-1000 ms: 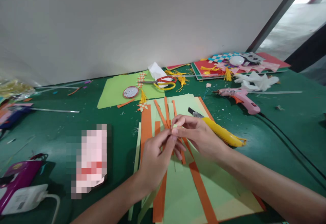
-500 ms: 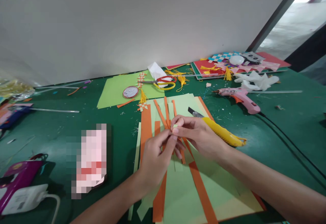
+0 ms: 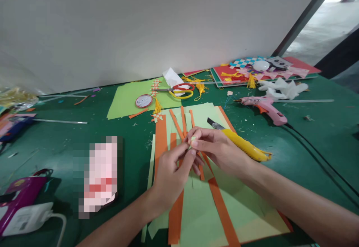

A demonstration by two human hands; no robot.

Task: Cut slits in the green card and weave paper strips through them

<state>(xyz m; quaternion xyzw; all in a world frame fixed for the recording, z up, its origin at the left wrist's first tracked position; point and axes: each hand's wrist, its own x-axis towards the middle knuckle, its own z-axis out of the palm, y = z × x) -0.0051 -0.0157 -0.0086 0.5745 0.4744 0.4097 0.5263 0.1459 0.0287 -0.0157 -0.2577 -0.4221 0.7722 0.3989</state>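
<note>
My left hand (image 3: 175,168) and my right hand (image 3: 214,144) meet above the stack of pale green paper (image 3: 202,209). Between the fingertips of both is a small pale green paper piece (image 3: 193,140), pinched by thumb and forefinger; most of it is hidden. A pale green strip (image 3: 157,224) trails below my left forearm; whether it joins the pinched piece I cannot tell. Orange paper strips (image 3: 220,209) lie on the stack under and around my hands. Just beyond my right hand rests a yellow utility knife (image 3: 244,146), blade out.
On the green table (image 3: 134,164) a blurred-out phone-like object (image 3: 101,179) lies left. Behind are scissors (image 3: 182,90), a round tin (image 3: 144,101) and a yellow tassel (image 3: 157,106) on green card. A pink glue gun (image 3: 266,110) with its cord sits right; a purple device (image 3: 24,192) is front left.
The pinched paper piece has tilted slightly between my fingertips. The pale green strip below my left forearm has shifted a little. Otherwise both hands stay in place.
</note>
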